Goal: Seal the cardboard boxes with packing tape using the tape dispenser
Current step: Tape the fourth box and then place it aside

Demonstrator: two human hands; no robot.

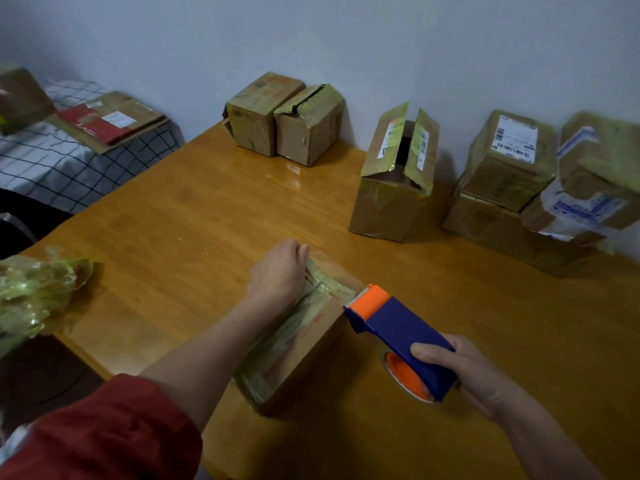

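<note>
Small box (304,341) on table (173,220), near front: likely light, stiff, tape-slick top. Pinning far end, left hand (277,268) curled over edge. Gripping tape dispenser (398,327) handle in right hand (464,368), nose beside box.

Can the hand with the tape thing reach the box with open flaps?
Probably yes: only bare orange-brown wooden table lies between the right hand and the open-flapped cardboard box, though it grips the blue-and-orange tape dispenser.

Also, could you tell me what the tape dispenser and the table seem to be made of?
Tape dispenser: probably moulded plastic, judging by its flat blue and orange colour and smooth matt faces. Table: looks like wood or wood veneer with a glossy varnish; grain lines and reflections show.
</note>
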